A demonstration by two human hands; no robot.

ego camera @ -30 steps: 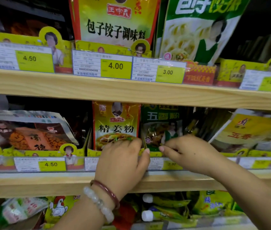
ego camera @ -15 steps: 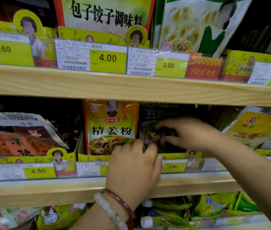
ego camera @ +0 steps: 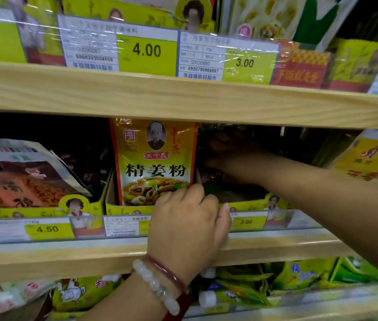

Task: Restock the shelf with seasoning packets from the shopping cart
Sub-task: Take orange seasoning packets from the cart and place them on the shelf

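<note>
A yellow ginger-powder packet [ego camera: 155, 163] stands upright in a yellow cardboard display box [ego camera: 252, 205] on the middle shelf [ego camera: 67, 258]. My left hand [ego camera: 188, 225], with two bracelets on its wrist, rests at the box's front, fingers curled over its edge just right of that packet. My right hand [ego camera: 236, 158] reaches deep into the dark slot to the right, against green seasoning packets [ego camera: 211, 188]. Shadow hides its fingertips and whatever they hold. The shopping cart is out of view.
The upper shelf board [ego camera: 183, 98] hangs low over my right hand and carries price tags [ego camera: 146, 52]. Brown and orange packets [ego camera: 21, 181] lean at the left, a yellow packet [ego camera: 373, 158] at the right. Green bags and tubes [ego camera: 241, 288] fill the shelf below.
My right hand has pushed further back into the shelf, into shadow over the green packets. My left hand stayed at the box front. The view has moved closer.
</note>
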